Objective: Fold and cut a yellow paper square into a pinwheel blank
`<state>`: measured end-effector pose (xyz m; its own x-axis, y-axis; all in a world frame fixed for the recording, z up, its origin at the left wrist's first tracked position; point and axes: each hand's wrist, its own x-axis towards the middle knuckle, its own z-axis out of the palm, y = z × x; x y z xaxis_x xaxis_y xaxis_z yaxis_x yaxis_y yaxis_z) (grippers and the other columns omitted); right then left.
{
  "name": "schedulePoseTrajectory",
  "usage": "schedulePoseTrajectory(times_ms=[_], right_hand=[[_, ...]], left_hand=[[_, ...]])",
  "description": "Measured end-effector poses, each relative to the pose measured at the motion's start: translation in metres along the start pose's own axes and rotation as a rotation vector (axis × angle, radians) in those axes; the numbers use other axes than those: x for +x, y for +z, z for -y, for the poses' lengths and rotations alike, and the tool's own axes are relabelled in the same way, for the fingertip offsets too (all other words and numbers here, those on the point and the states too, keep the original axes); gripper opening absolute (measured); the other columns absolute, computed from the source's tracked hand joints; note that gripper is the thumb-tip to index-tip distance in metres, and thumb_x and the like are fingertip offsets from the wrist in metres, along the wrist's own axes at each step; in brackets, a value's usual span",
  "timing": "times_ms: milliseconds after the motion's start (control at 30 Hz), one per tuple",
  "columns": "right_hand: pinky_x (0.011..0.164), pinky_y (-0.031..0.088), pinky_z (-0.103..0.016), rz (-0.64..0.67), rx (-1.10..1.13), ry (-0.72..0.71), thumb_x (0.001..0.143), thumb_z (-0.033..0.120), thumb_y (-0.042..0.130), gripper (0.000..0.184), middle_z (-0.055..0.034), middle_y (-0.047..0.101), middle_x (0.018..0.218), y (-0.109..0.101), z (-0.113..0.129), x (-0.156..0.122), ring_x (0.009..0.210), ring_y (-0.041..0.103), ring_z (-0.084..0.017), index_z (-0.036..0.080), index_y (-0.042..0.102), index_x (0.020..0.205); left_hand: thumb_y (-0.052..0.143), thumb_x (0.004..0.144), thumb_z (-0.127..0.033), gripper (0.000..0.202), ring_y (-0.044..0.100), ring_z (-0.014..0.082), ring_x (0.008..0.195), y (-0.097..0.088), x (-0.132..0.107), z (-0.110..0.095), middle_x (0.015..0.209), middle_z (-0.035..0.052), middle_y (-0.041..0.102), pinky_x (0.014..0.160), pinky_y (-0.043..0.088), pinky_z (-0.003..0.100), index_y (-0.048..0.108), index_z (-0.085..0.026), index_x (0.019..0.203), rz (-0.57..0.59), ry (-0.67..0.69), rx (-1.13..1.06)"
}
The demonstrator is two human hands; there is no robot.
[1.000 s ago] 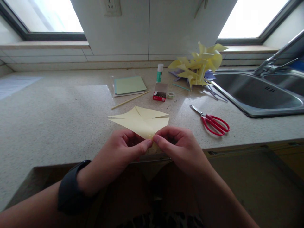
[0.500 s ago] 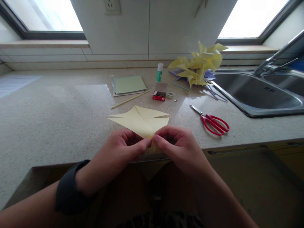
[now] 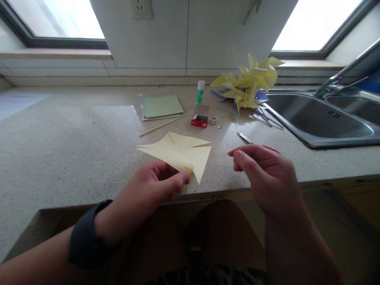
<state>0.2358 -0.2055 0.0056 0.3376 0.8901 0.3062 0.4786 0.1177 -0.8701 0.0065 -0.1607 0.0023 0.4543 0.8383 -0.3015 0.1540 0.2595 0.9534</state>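
A pale yellow paper (image 3: 175,148), cut with slits at its corners, extends over the counter's front edge. My left hand (image 3: 158,182) pinches its near corner between thumb and fingers, where a small folded bit shows by the thumb. To the right, my right hand (image 3: 264,174) hangs apart from the paper, index finger stretched and the others loosely curled, with nothing visible in it. Behind that hand lie red-handled scissors (image 3: 245,137), their handles mostly hidden. A small red open box (image 3: 199,123) with tiny dark items in it is beyond the paper.
Further back stand a glue stick (image 3: 200,93), a roll of tape (image 3: 213,119) and a stack of coloured paper (image 3: 163,106). A thin yellow stick (image 3: 163,125) lies before the stack. Yellow paper pinwheels (image 3: 249,83) are heaped beside the steel sink (image 3: 320,118).
My right hand has let go of the paper and moved right, in front of the scissors. The paper's right near flap now hangs free. My left hand stays in place.
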Motion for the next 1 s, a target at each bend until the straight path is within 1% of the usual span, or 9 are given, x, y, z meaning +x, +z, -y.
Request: schedulePoseTrajectory(times_ms=[67, 133, 233, 433, 633, 733, 833, 933, 1000], right_hand=[[0.058, 0.044, -0.031, -0.120, -0.244, 0.024, 0.086, 0.041, 0.065, 0.022, -0.0026, 0.067, 0.071, -0.022, -0.011, 0.009, 0.062, 0.059, -0.016, 0.021, 0.072, 0.088], [0.063, 0.046, -0.036, -0.137, -0.536, 0.093, 0.085, 0.045, 0.067, 0.026, -0.0058, 0.069, 0.077, -0.044, -0.024, 0.019, 0.067, 0.062, -0.020, 0.021, 0.072, 0.095], [0.067, 0.044, -0.041, 0.000, -0.785, 0.102, 0.087, 0.045, 0.065, 0.035, -0.0179, 0.070, 0.101, -0.068, -0.040, 0.031, 0.076, 0.064, -0.026, 0.015, 0.071, 0.105], [0.060, 0.038, -0.038, 0.117, -0.924, 0.091, 0.089, 0.041, 0.065, 0.025, -0.0149, 0.071, 0.081, -0.083, -0.045, 0.035, 0.065, 0.059, -0.022, 0.019, 0.077, 0.094], [0.059, 0.038, -0.040, 0.236, -0.984, 0.158, 0.088, 0.049, 0.064, 0.032, -0.0145, 0.072, 0.072, -0.086, -0.033, 0.039, 0.060, 0.058, -0.021, 0.020, 0.078, 0.089], [0.061, 0.041, -0.041, 0.215, -0.847, 0.240, 0.083, 0.050, 0.069, 0.032, -0.0133, 0.073, 0.074, -0.090, -0.034, 0.038, 0.061, 0.062, -0.021, 0.020, 0.079, 0.090], [0.061, 0.047, -0.038, 0.181, -0.459, 0.296, 0.078, 0.050, 0.074, 0.034, -0.0123, 0.076, 0.084, -0.084, -0.036, 0.028, 0.068, 0.066, -0.023, 0.020, 0.076, 0.094], [0.059, 0.051, -0.031, 0.199, 0.073, 0.341, 0.076, 0.054, 0.078, 0.044, -0.0091, 0.075, 0.089, -0.064, -0.026, 0.008, 0.073, 0.067, -0.020, 0.021, 0.072, 0.104], [0.055, 0.049, -0.026, 0.226, 0.277, 0.387, 0.072, 0.046, 0.084, 0.039, -0.0028, 0.070, 0.079, -0.044, -0.013, -0.006, 0.062, 0.061, -0.014, 0.021, 0.071, 0.099]], left_hand=[[0.080, 0.080, -0.043, 0.028, 0.056, 0.0083, 0.060, 0.000, 0.000, -0.001, 0.074, -0.0009, 0.068, 0.053, 0.046, 0.018, 0.074, -0.016, 0.083, 0.001, -0.004, -0.016], [0.080, 0.081, -0.043, 0.028, 0.055, 0.0081, 0.059, 0.000, -0.001, -0.001, 0.072, -0.0014, 0.067, 0.053, 0.046, 0.018, 0.073, -0.016, 0.082, 0.000, -0.001, -0.027], [0.080, 0.081, -0.043, 0.029, 0.056, 0.0088, 0.060, 0.000, -0.003, -0.002, 0.072, -0.0013, 0.067, 0.054, 0.047, 0.018, 0.072, -0.015, 0.082, -0.002, 0.006, -0.030], [0.079, 0.081, -0.045, 0.031, 0.059, 0.0105, 0.063, -0.001, -0.002, 0.000, 0.076, 0.0005, 0.069, 0.055, 0.048, 0.020, 0.072, -0.015, 0.086, -0.003, 0.011, -0.033], [0.078, 0.082, -0.044, 0.030, 0.058, 0.0100, 0.062, -0.002, -0.001, 0.001, 0.072, -0.0011, 0.067, 0.055, 0.048, 0.019, 0.071, -0.015, 0.086, 0.008, 0.016, -0.046], [0.078, 0.083, -0.044, 0.030, 0.057, 0.0091, 0.062, -0.001, -0.001, 0.000, 0.074, -0.0008, 0.067, 0.055, 0.047, 0.019, 0.071, -0.015, 0.086, 0.020, 0.028, -0.054], [0.078, 0.083, -0.043, 0.029, 0.055, 0.0077, 0.060, -0.001, -0.001, -0.001, 0.074, -0.0015, 0.067, 0.055, 0.045, 0.018, 0.072, -0.015, 0.085, 0.036, 0.039, -0.062], [0.079, 0.082, -0.043, 0.028, 0.054, 0.0075, 0.060, -0.002, -0.002, 0.000, 0.075, -0.0014, 0.068, 0.054, 0.044, 0.017, 0.073, -0.016, 0.085, 0.042, 0.054, -0.042], [0.080, 0.082, -0.043, 0.027, 0.055, 0.0079, 0.061, -0.002, -0.003, 0.001, 0.076, -0.0012, 0.070, 0.055, 0.044, 0.017, 0.074, -0.017, 0.085, 0.041, 0.056, -0.028]])
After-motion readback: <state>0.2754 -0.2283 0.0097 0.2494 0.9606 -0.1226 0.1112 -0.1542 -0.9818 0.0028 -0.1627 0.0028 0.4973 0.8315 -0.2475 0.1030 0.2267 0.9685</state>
